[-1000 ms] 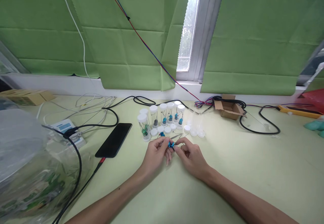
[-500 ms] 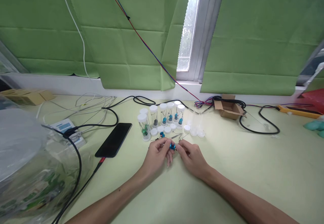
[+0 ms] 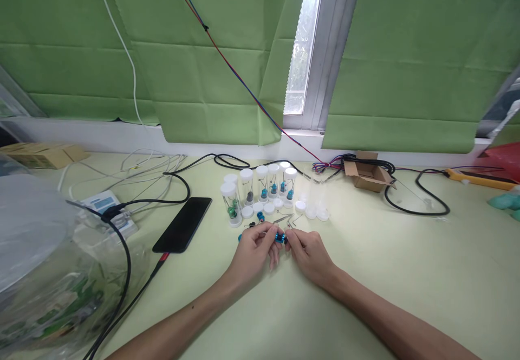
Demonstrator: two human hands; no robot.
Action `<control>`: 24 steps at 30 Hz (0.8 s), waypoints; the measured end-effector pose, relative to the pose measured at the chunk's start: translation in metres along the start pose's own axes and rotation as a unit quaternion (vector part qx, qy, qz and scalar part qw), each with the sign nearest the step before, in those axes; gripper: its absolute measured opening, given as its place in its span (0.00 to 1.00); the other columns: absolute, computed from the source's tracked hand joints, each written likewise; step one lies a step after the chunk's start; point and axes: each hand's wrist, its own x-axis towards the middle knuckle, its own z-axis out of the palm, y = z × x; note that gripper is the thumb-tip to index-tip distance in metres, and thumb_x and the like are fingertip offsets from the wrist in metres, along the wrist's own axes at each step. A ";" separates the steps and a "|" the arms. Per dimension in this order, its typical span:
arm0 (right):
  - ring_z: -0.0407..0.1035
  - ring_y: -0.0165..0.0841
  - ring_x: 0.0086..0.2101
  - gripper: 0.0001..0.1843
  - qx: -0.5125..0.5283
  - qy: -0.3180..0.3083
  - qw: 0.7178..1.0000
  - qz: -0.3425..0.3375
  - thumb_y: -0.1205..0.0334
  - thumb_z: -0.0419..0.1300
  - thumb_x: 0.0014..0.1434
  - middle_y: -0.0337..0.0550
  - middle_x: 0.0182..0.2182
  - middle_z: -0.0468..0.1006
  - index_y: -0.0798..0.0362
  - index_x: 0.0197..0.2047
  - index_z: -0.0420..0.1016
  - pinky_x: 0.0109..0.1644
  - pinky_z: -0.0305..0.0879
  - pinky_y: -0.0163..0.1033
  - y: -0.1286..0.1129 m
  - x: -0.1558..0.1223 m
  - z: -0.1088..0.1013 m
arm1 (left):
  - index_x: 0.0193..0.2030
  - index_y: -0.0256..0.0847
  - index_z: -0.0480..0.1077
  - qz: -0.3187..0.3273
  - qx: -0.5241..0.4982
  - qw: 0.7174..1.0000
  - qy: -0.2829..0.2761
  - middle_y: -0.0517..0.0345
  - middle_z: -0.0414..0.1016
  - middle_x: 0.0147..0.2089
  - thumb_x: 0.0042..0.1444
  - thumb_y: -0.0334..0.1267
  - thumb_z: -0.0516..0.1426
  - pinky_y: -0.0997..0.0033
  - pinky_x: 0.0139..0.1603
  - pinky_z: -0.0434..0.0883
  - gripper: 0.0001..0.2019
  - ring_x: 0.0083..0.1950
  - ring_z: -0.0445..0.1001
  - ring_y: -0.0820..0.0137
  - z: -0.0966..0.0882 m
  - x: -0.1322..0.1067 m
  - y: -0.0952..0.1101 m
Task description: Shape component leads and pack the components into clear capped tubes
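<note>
On our desk (image 3: 365, 284), the capped tubes (image 3: 229, 200) toward the back edge could topple if our left hand (image 3: 251, 251) knocked them. Its fingers pinch the blue part (image 3: 279, 237), farther from that edge; a slack grip could drop it. Our right hand (image 3: 309, 251) holds its fingertips narrowly on the dark piece (image 3: 286, 239); a sharp tug might send that skittering off.

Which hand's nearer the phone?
Left. The left hand is just right of the phone, not touching it, holding a blue part; the right hand is farther right, beyond the left.
</note>
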 end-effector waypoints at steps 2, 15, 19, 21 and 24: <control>0.53 0.26 0.20 0.22 -0.003 0.011 1.000 0.008 0.57 0.46 0.69 0.33 0.18 0.61 0.53 0.24 0.64 0.27 0.51 0.33 0.000 0.000 0.000 | 0.34 0.36 0.70 -0.004 -0.005 1.000 0.009 0.61 0.71 0.23 0.62 0.48 0.54 0.76 0.19 0.65 0.16 0.17 0.67 0.76 0.000 0.002 -0.001; 0.47 0.25 0.18 0.08 0.011 -0.033 0.999 0.019 0.58 0.53 0.66 0.25 0.15 0.54 0.53 0.40 0.67 0.24 0.45 0.33 -0.005 -0.002 -0.002 | 0.33 0.37 0.70 -0.003 -0.005 0.999 0.037 0.63 0.67 0.17 0.62 0.48 0.54 0.76 0.18 0.63 0.16 0.16 0.65 0.75 -0.002 0.004 -0.003; 0.46 0.25 0.19 0.10 0.008 -0.035 0.999 0.019 0.57 0.51 0.66 0.27 0.16 0.55 0.53 0.35 0.65 0.24 0.45 0.33 -0.004 -0.002 -0.002 | 0.33 0.37 0.70 0.003 0.007 1.000 0.023 0.64 0.67 0.17 0.62 0.49 0.54 0.75 0.19 0.63 0.16 0.16 0.65 0.75 -0.003 0.004 -0.003; 0.46 0.26 0.19 0.12 0.007 -0.035 0.999 0.019 0.57 0.50 0.67 0.27 0.16 0.55 0.52 0.33 0.64 0.25 0.46 0.34 -0.005 -0.001 -0.002 | 0.34 0.37 0.71 0.004 0.009 1.000 0.020 0.64 0.67 0.18 0.62 0.49 0.55 0.75 0.19 0.63 0.15 0.16 0.65 0.75 -0.003 0.003 -0.002; 0.47 0.26 0.20 0.15 0.003 -0.031 0.999 0.013 0.56 0.49 0.67 0.29 0.17 0.56 0.52 0.29 0.62 0.25 0.46 0.35 -0.005 0.000 -0.002 | 0.34 0.37 0.71 0.007 0.011 1.000 0.012 0.63 0.67 0.18 0.62 0.48 0.54 0.75 0.20 0.63 0.16 0.17 0.65 0.75 -0.003 0.001 0.001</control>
